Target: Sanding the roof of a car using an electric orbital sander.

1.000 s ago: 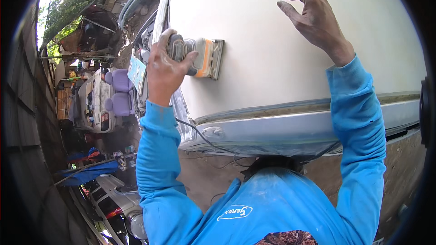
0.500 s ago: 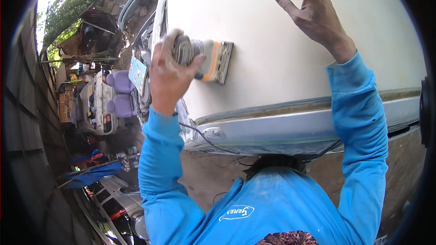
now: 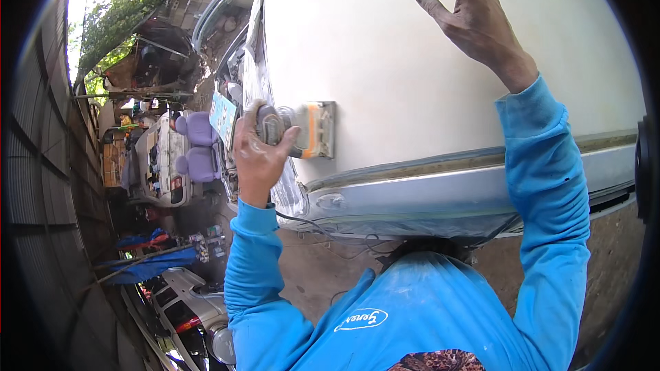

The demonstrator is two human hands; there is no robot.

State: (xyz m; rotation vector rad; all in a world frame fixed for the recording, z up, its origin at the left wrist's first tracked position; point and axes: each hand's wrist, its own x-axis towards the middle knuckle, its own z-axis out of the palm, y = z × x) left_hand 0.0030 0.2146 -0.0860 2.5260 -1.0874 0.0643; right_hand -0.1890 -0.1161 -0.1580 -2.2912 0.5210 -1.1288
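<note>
My left hand [image 3: 259, 154] is wrapped round the dark, dusty grip of an electric sander [image 3: 311, 129] with an orange band and a rectangular pad. The pad rests on the pale, whitish roof panel [image 3: 405, 89] of a car, close to its left edge and near side. My right hand [image 3: 474, 24] hangs over the same panel farther right, fingers curved and thumb apart, holding nothing. Whether its fingertips touch the surface I cannot tell. Below my left wrist runs a dark cord [image 3: 309, 223].
Along the roof's near side runs a rail channel [image 3: 440, 165] above the bluish-grey car side. Clear plastic sheeting [image 3: 289, 189] covers the left corner. Purple seats [image 3: 199, 144], another car [image 3: 161, 158], a silver vehicle [image 3: 182, 309] and a blue tarp [image 3: 155, 264] stand to the left.
My left hand has drawn the sander toward me across the panel and slightly left. My right hand has stayed almost still. The background has shifted a little to the right.
</note>
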